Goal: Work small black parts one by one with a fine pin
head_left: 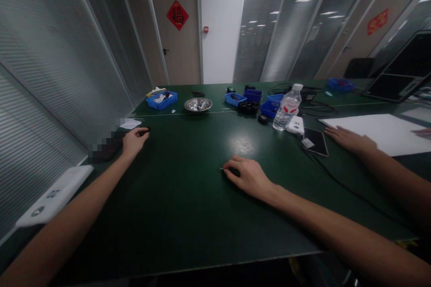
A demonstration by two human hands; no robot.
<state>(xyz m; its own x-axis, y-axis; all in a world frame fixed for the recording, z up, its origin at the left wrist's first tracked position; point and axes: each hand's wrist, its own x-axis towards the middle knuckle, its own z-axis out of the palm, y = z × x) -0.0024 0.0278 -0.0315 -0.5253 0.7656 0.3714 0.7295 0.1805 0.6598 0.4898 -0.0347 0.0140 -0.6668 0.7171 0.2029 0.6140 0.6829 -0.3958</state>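
Note:
My left hand (134, 141) is at the table's left side, thumb and fingers closed on a small black piece (144, 132) whose kind I cannot make out. Beside it lies a white slip of paper (130, 123). Low over the middle of the green table (182, 215), my right hand (247, 176) is pinched round a small thin object; only its pale, shiny tip (220, 169) sticks out past the fingertips. The rest of that object is hidden by the fingers.
Toward the back stand a metal bowl (198, 106) with small parts, a blue bin (162, 100) and a water bottle (288, 107). A tablet-like dark panel (315, 141) and cable lie right. Another person's hand (350, 140) rests by a white sheet (387, 132). A white power bank (55, 195) lies left.

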